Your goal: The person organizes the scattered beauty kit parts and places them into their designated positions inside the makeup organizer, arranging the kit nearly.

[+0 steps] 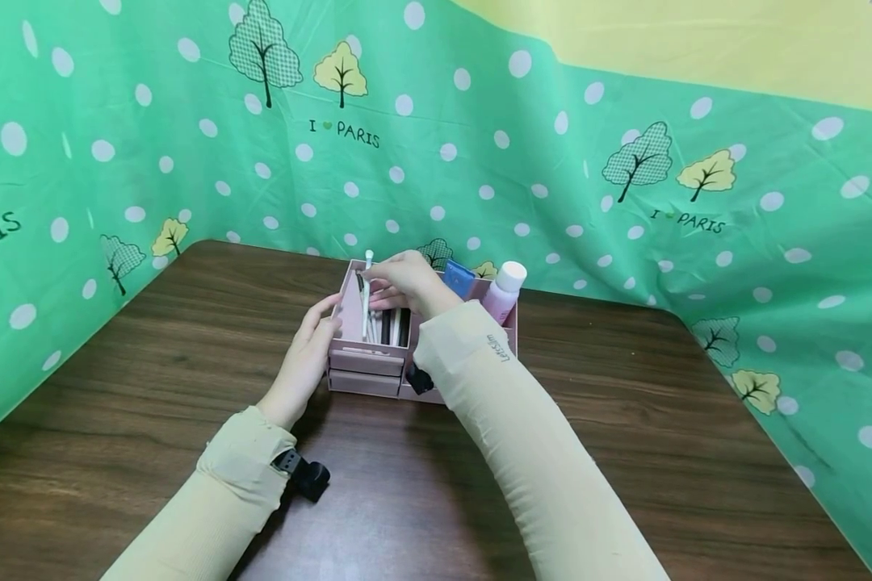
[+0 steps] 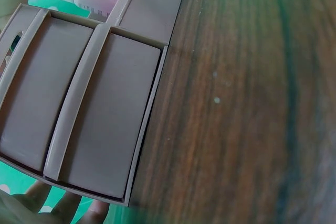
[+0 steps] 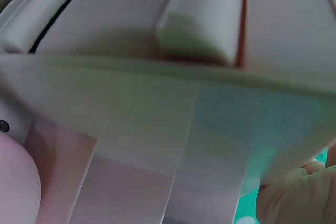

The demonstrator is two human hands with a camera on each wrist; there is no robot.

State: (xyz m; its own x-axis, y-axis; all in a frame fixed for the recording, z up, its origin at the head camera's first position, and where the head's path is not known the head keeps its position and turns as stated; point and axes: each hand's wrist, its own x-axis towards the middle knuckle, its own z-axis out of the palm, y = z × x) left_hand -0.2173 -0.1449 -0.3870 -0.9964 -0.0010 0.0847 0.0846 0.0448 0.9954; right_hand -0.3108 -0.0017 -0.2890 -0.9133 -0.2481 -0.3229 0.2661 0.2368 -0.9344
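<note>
A pink desk organizer [image 1: 366,361] with small drawers stands on the table. My left hand [image 1: 307,355] rests against its left side; in the left wrist view, fingers [image 2: 65,205] lie along that wall. My right hand [image 1: 407,282] reaches over the left compartment and pinches a slim white stick [image 1: 366,311] with a rounded top, held upright at that compartment. Several dark and white pens [image 1: 392,327] stand beside it. In the right wrist view, the sleeve and organizer fill most of the picture, and only part of the hand [image 3: 296,198] shows.
On the organizer's right side stand a pink bottle with a white cap [image 1: 510,277] and a blue packet [image 1: 459,278]. Dark wood-grain tabletop [image 1: 625,403] surrounds the organizer. A green dotted curtain [image 1: 443,177] hangs behind and at both sides.
</note>
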